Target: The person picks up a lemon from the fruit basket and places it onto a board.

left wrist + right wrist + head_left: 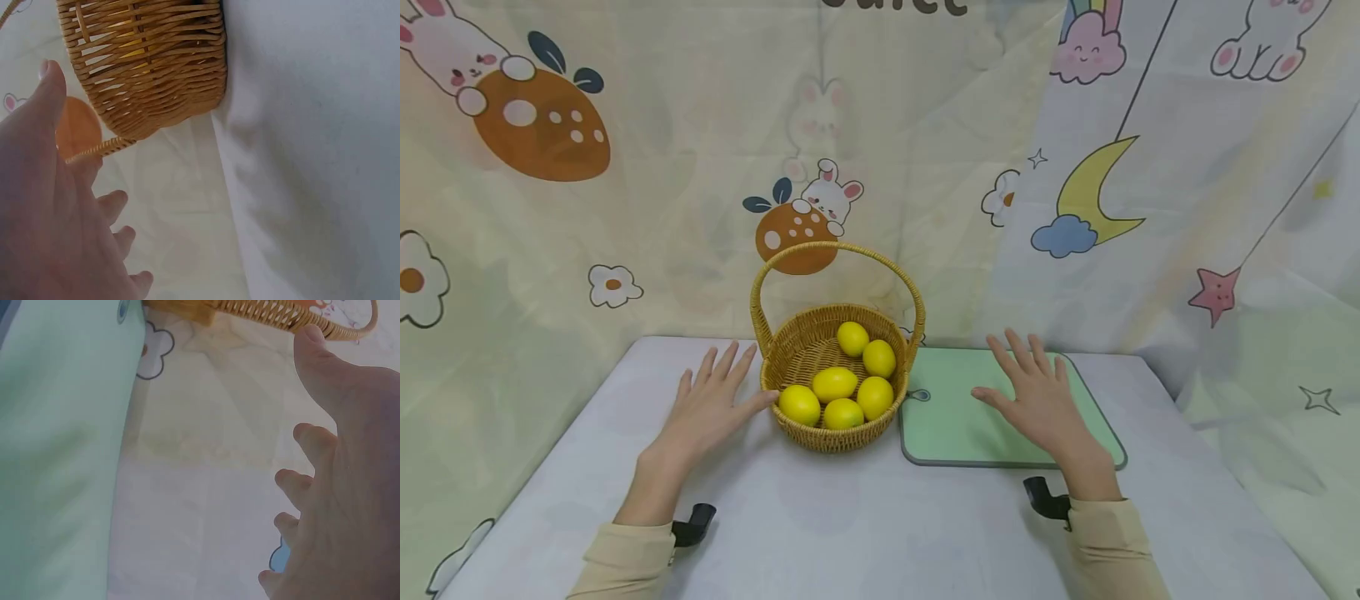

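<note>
A wicker basket (pixel 831 440) with a tall arched handle stands on the table, holding several yellow lemons (pixel 835 384). To its left my left hand (pixel 703 417) hovers with fingers spread, the thumb close to the rim; in the left wrist view a gap shows between the hand (pixel 56 200) and the basket's woven side (pixel 150 69). Right of the basket lies a pale green cutting board (pixel 955 425) with a grey edge. My right hand (pixel 1037 404) is held above the board, fingers spread and holding nothing. The right wrist view shows its extended thumb and fingers (pixel 309 440).
A white cloth covers the table (pixel 842 533). Behind it hangs a printed curtain (pixel 692 208) with rabbits, flowers and a moon. A black wrist mount (pixel 696 525) sits on the left forearm, another mount (pixel 1047 500) on the right.
</note>
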Available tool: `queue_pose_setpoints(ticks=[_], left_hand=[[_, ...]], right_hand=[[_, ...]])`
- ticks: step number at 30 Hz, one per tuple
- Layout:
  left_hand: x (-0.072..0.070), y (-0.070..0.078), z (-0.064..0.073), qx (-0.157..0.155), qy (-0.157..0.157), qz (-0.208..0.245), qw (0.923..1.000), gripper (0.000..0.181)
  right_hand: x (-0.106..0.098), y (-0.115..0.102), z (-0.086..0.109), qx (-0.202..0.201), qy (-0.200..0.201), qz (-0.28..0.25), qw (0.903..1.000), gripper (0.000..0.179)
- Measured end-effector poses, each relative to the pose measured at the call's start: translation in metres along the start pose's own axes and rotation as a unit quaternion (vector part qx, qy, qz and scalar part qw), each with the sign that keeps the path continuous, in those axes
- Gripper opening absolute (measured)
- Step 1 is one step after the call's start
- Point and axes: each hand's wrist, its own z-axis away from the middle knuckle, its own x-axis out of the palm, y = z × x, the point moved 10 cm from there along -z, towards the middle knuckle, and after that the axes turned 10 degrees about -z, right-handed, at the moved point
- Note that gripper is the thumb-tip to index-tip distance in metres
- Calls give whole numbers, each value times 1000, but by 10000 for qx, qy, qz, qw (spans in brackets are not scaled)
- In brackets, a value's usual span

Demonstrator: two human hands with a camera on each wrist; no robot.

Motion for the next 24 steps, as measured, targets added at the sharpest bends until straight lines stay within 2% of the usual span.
queue_pose_setpoints(ticks=[12,19,24], left_hand=[[6,5,-1,59,-53,73,9999,99],[7,9,1,55,-253,173,9995,103],[9,15,0,155,-376,273,9988,104]], right_hand=[[11,-38,-2,-447,-175,114,9988,91],[17,-67,2,-853,-207,75,9961,91],[25,-80,5,-965,-361,33,9947,90]])
